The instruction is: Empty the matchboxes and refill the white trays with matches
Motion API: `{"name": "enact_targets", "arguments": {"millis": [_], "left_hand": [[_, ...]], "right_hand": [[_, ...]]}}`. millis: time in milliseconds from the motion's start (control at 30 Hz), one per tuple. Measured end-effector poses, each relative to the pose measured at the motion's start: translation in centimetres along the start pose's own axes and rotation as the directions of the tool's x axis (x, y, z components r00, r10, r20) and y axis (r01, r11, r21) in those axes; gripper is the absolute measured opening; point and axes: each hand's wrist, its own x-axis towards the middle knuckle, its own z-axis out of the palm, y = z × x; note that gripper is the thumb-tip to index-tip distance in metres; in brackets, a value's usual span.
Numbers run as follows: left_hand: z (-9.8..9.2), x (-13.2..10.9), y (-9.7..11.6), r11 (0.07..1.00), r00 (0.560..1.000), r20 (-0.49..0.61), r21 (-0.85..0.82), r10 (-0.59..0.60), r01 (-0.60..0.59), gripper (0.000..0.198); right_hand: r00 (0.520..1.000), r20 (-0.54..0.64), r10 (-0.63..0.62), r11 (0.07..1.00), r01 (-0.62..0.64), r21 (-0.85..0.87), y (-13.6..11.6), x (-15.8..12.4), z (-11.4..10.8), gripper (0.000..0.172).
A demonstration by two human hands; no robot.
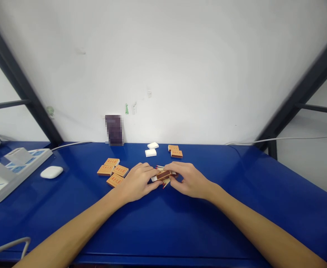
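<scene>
Between both hands a matchbox [163, 175] is held on its side, its brown striking strip facing me and a bit of the white tray showing at its left end. My left hand [141, 181] pinches that left end between thumb and fingers. At the other end, the thumb and fingers of my right hand [189, 178] are closed on the sleeve. Loose red-tipped matches [166, 183] lie under and behind the box, partly hidden by it and my fingers. Several orange matchboxes [106, 170] lie beside my left hand.
Two white trays [150, 152] and two more orange matchboxes [176, 153] lie toward the wall. A pixelated dark object [115, 130] leans there. On the left are a white earphone case [51, 172] and a power strip [26, 167] on the blue table [163, 227].
</scene>
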Motion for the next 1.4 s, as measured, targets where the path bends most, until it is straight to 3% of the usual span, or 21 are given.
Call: {"name": "enact_targets", "arguments": {"millis": [233, 500, 800, 1100, 1400], "left_hand": [[-0.4, 0.1, -0.2, 0.995, 0.996, 0.059, -0.067, -0.069, 0.072, 0.019], [-0.7, 0.0, -0.5, 0.988, 0.996, 0.077, -0.148, -0.042, 0.053, 0.02], [0.1, -0.2, -1.1, 0.999, 0.996, 0.086, 0.028, -0.031, 0.028, 0.02], [1.1, -0.6, -1.4, 0.986, 0.997, -0.016, 0.149, 0.072, -0.069, 0.027], [1.1, -0.5, -1.0, 0.97, 0.993, 0.03, 0.216, 0.11, -0.114, 0.021]], "right_hand": [[0.996, -0.07, -0.051, 0.998, 0.053, 0.03, 0.0, 0.0, 0.1, 0.025], [0.995, -0.033, -0.099, 0.994, 0.097, -0.041, -0.1, -0.2, -0.1, 0.029], [0.999, -0.026, 0.037, 0.998, -0.038, -0.05, 0.8, 0.2, -1.6, 0.014], [0.994, 0.056, 0.091, 0.986, -0.082, -0.146, 1.4, 0.0, -1.7, 0.017], [0.987, 0.018, 0.16, 0.98, -0.156, -0.126, 2.4, -0.1, -2.0, 0.015]]}}
